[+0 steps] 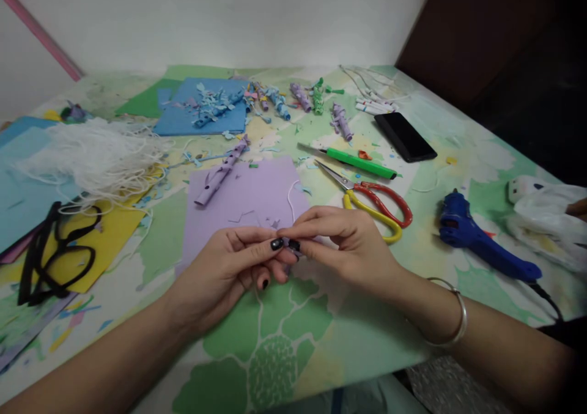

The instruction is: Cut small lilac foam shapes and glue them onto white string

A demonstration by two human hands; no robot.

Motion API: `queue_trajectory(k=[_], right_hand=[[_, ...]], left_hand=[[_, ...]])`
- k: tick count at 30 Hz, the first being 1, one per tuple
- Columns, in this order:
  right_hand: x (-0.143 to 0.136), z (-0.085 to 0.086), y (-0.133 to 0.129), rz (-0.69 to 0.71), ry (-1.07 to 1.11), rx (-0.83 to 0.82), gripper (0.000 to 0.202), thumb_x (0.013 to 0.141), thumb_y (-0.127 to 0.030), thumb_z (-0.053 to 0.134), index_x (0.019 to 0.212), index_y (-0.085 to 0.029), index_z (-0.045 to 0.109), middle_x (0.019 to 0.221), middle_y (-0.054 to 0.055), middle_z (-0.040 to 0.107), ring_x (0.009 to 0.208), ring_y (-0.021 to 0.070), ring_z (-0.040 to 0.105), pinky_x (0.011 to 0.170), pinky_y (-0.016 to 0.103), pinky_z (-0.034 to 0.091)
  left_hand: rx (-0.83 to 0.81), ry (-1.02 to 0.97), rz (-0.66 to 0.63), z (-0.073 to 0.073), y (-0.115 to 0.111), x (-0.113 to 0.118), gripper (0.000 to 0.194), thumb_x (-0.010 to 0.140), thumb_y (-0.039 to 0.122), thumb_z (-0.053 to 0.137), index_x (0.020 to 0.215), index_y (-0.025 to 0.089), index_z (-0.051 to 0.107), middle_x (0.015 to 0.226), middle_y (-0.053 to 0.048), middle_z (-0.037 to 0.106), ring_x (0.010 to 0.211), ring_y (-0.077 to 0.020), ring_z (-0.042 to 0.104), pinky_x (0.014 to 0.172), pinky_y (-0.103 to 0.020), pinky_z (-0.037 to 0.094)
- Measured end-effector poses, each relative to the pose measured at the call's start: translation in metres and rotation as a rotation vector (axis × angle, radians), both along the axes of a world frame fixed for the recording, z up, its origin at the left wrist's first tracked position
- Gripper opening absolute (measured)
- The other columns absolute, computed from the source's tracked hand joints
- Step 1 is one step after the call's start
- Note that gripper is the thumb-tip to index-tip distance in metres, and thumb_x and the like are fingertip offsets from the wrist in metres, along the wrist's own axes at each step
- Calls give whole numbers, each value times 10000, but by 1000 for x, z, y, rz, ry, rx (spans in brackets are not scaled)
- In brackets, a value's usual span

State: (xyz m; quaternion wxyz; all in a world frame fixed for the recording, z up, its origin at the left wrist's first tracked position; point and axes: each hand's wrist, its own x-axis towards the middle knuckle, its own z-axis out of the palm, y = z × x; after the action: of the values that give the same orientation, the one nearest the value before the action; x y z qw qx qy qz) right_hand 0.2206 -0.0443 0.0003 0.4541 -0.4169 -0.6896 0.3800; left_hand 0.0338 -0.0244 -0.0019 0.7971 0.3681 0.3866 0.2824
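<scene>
My left hand (250, 252) and my right hand (342, 243) meet above the table's front part, thumbs and fingers pinched together. Between the fingertips is a small purple paper piece (290, 252), mostly hidden by them. A white string (290, 200) rises from behind the fingers of my right hand. Under and beyond my hands lies a purple paper sheet (247, 188), with a cut purple paper roll (222, 169) resting across its upper left. Scissors (367, 197) with one red and one yellow handle lie just beyond my right hand.
A green craft knife (360, 162), a black phone (405, 136) and a blue glue gun (486, 236) lie to the right. Left are white string (98, 157) in a heap and black glasses (64, 255). Several cut paper rolls (300, 96) and blue sheets (178, 108) lie at the back.
</scene>
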Motion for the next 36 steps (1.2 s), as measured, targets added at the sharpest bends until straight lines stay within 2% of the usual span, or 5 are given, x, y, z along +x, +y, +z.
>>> queue_trajectory(k=[8,18,23,30,36], right_hand=[[-5,-6,-1,-93,-210,177,182,793,-110,566,877,-138,725,761,42,706,646,107,622,617,219,489],[-6,-9,-2,-134,-277,235,150,772,-74,597,854,-86,723,745,65,695,665,118,613,634,215,465],[-3,-5,-1,-57,-248,117,125,811,-137,615,857,-111,729,734,47,697,642,115,608,616,223,469],[3,-7,5,33,-12,-144,180,784,-113,597,906,-137,727,841,57,730,751,143,664,697,263,530],[3,-7,6,55,62,-204,164,768,-129,606,881,-131,725,795,54,724,709,134,653,673,262,526]], left_hand=[[128,80,32,-2,-2,4,57,789,164,702,801,132,748,636,-36,715,576,-87,650,497,-102,486],[315,249,19,7,-7,6,98,774,143,680,861,141,727,612,-10,729,496,-100,651,497,-159,524],[257,161,-22,4,-4,5,165,853,195,593,794,129,733,585,-30,720,473,-94,646,470,-145,510],[139,37,54,-1,-7,4,137,834,188,627,787,118,734,768,-88,768,555,-133,699,458,-153,519],[132,-21,48,-3,-7,3,123,823,184,642,793,117,741,785,-98,771,560,-138,703,453,-150,515]])
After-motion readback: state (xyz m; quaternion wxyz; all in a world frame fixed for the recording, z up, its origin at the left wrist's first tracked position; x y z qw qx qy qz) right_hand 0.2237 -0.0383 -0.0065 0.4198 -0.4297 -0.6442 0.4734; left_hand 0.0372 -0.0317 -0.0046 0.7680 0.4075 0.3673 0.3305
